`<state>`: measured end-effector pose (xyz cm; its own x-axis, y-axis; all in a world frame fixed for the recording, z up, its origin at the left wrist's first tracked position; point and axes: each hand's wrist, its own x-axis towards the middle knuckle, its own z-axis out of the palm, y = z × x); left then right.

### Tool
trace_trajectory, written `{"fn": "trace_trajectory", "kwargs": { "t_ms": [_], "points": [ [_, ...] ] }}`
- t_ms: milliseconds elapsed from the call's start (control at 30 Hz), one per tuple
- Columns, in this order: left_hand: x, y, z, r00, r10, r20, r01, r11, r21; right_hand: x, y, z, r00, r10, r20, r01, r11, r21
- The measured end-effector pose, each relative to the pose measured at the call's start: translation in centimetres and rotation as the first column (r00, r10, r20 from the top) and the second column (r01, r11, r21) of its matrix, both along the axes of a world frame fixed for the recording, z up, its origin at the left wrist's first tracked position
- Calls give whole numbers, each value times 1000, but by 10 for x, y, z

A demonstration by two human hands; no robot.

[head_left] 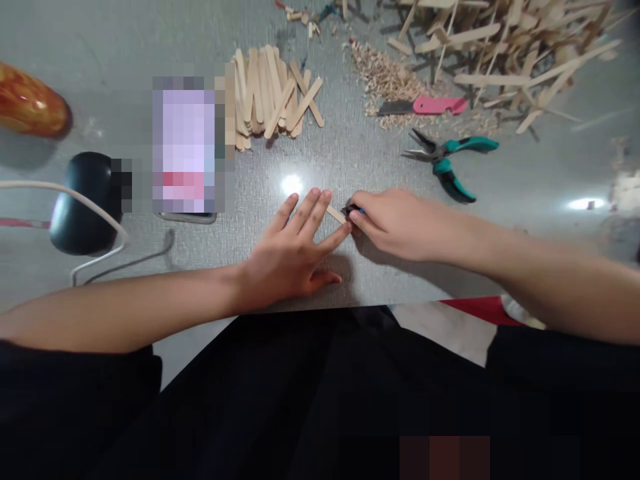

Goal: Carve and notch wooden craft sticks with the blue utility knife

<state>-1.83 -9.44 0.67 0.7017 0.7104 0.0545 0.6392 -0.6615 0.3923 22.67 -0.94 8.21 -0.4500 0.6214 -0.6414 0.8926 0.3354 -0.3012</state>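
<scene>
Pressing a wooden stick (336,214) flat on the grey table (350,160) with my left hand (295,250), I meet its end with my right hand (395,223). My left hand is wide open, palm down, with the fingers stretched out close together and the thumb out to the side. The fingertips lie on the stick and cover most of it, so only a short bare piece shows. My right hand is closed in a loose fist around a small tool (356,210) with a dark and blue tip. That tip touches the bare end of the stick; I cannot tell what kind of tool it is.

The stick and both hands are nearer to me than the teal-handled pliers (447,160) and a little to their left. My right knuckles are near the pliers but clear of them. The pliers lie with their handles spread.

Just beyond the pliers a pink knife (425,105) lies among pale shavings (385,77). Beyond the pliers and to their right is a loose heap of offcuts (515,47). Left of the pliers and farther from me sits a pile of sticks (270,93). Well left of the pliers are a blurred-out flat screen (185,143), a black round thing (83,200) with a white cable (100,212) across it, and a glossy orange-red object (30,100) at the edge of view.
</scene>
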Motion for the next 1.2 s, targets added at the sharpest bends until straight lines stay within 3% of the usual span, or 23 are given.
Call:
{"fn": "trace_trajectory", "kwargs": {
  "t_ms": [133,433,733,967,1200],
  "points": [
    [2,0,3,1000,9,2,-9,999,-36,-10,1,2,995,75,69,-74,997,-27],
    [7,-3,-10,998,12,54,-12,1000,10,-22,3,15,983,109,145,-101,993,-59],
    [8,2,2,998,-28,-48,23,995,-98,-20,-1,1,970,126,206,-124,992,-20],
    [8,2,1,999,-26,-44,22,995,-100,-23,0,11,975,124,182,-120,992,-31],
    [10,2,-1,1000,-20,-20,18,994,-108,-19,-3,3,968,136,209,-143,990,16]
  ]
}}
